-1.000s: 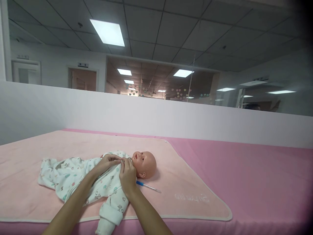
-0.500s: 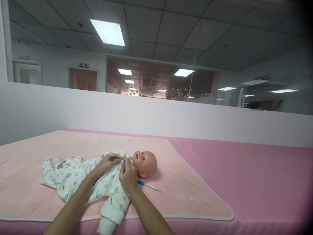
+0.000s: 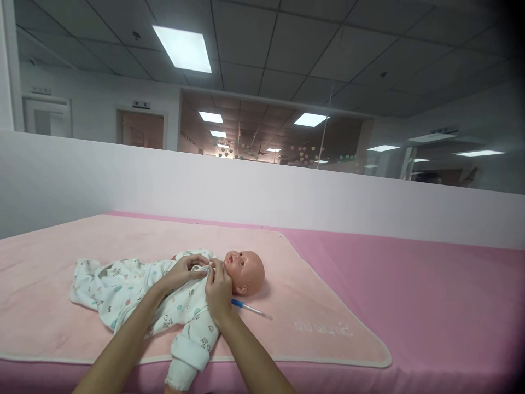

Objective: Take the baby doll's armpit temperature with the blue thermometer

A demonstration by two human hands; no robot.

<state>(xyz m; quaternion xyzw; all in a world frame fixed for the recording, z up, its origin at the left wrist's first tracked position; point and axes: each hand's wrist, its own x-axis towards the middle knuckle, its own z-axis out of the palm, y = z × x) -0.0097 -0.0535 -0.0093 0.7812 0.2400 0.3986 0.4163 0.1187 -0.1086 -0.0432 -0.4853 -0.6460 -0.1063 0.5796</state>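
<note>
Right hand (image 3: 219,293) pinches romper collar (image 3: 200,269); blue stick (image 3: 250,309) beside.

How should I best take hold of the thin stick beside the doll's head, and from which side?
Probably the clear half, pinched from above, coming from the open side away from the doll: the stick lies flat on the blanket, its blue end close beside the right hand at the romper.
</note>
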